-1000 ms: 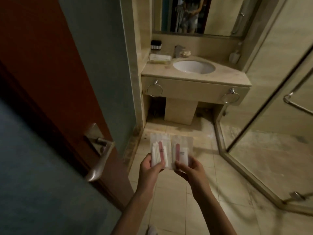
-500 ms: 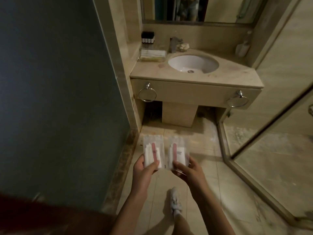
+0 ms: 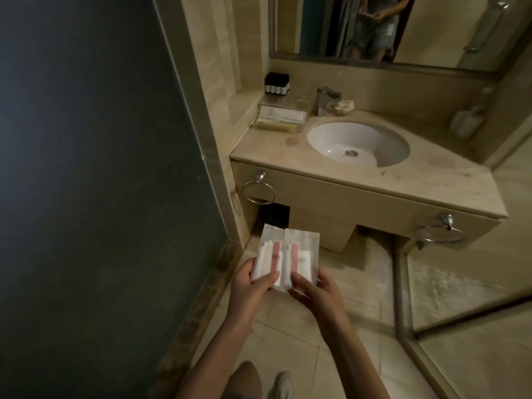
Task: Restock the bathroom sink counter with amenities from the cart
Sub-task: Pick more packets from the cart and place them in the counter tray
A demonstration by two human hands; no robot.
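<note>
Holding amenity packets at lower centre, left hand pinching one, right hand the other; probably mid-delivery. Next: reach the tabletop upper right and lay them by the tray.

Clear, glossy plastic sachets appear in front of a shiny white ceramic basin, sunk in a smooth, stained beige stone counter. Polished chrome towel rings hang below the basin, above dull, pale floor tiles.
</note>
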